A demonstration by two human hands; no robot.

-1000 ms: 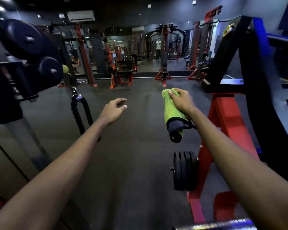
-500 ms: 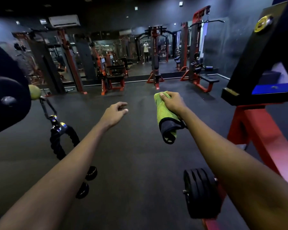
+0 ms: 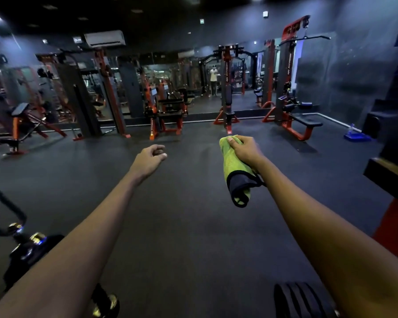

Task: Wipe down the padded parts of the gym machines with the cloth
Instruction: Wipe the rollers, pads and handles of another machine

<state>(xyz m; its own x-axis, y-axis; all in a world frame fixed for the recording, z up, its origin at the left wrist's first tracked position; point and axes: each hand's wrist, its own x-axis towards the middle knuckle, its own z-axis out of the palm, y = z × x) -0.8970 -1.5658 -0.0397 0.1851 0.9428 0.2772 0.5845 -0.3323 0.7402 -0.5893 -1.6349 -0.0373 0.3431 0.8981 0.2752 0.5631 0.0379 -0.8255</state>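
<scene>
Two bare forearms reach forward over the dark rubber floor (image 3: 193, 226). The right hand (image 3: 245, 149) grips the one cloth (image 3: 233, 171) (lime green, with a dark border at its lower end). Its fingers (image 3: 234, 140) are curled over the top of the bunched fabric, and the rest hangs down beside the wrist, held in the air and touching no machine. The left hand (image 3: 148, 160) holds nothing; its fingers (image 3: 159, 150) are loosely curled, with the thumb tip close to them.

Along the far mirrored wall stand several red-and-black machines. I count four plainly:
- an incline bench (image 3: 21, 110) on the far left;
- a squat red-framed station (image 3: 166, 106) left of centre;
- a slim upright tower (image 3: 226, 88) in the middle;
- a tall pulldown machine (image 3: 292, 76) on the right, with one long black padded seat (image 3: 308, 121) at its foot.

All four are well apart from the cloth. One standing person (image 3: 213, 81) shows in the mirror (too small to tell more).

One white air conditioner (image 3: 105, 39) sits high on the wall. One blue object (image 3: 356, 135) lies on the floor by the right wall; what it is cannot be told. At the lower left hangs one cable handle (image 3: 5, 212) with metal clips. At the bottom edge, under the right forearm, is one stack of black weight plates (image 3: 301, 299) (four edges show, cut off by the frame).
</scene>
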